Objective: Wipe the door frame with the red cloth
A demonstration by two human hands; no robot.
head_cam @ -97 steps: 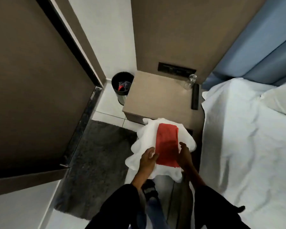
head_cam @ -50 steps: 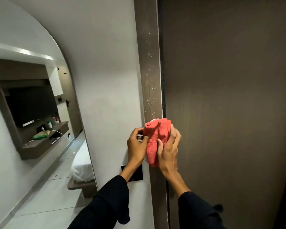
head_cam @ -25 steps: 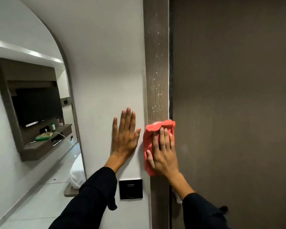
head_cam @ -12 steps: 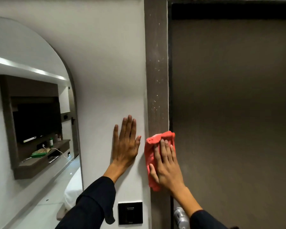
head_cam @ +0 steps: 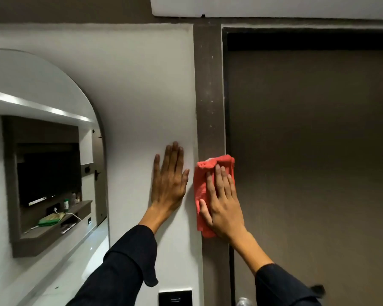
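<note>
The brown door frame (head_cam: 209,89) runs upright through the middle of the view, with pale specks on the stretch above the cloth. My right hand (head_cam: 222,202) lies flat on the red cloth (head_cam: 200,188) and presses it against the frame at about mid height. The cloth is bunched, and its lower end hangs below my palm. My left hand (head_cam: 169,182) rests flat on the white wall just left of the frame, fingers spread and pointing up, holding nothing.
The brown door (head_cam: 307,162) fills the right side, with its metal handle (head_cam: 243,302) at the bottom edge. A black switch plate (head_cam: 175,298) sits low on the wall. An arched mirror (head_cam: 40,155) on the left reflects a TV and shelf.
I took the cloth off the white bundle and brought it to the frame. Over the last second the view has tilted up to show the frame's top; both hands stay pressed in place.
</note>
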